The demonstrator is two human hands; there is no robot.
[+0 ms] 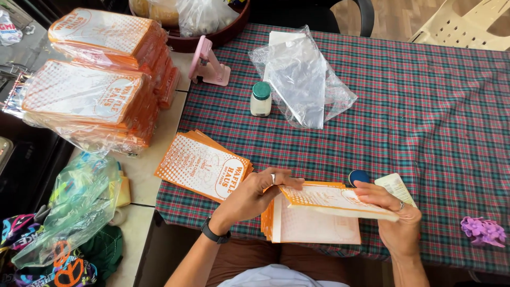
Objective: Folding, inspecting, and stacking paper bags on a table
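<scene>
Bench clutter on the plaid cloth

A small white bottle with a green cap (261, 99) stands near the bench's far edge, just beside a crumpled clear plastic bag (303, 79); a pink phone stand (209, 62) sits by the far left corner, plastic-wrapped bundles of orange-and-white paper bags (90, 79) are stacked past the left edge, and a purple flower clip (483, 231) lies near the right end of the near edge.

There is one camera, up on the person's head. It looks down and a bit forward at the table with the checked cloth (414, 106). It is close to the left hand (255, 194) and right hand (396, 212) near the bottom edge. The far chairs just peek in at the top.
</scene>
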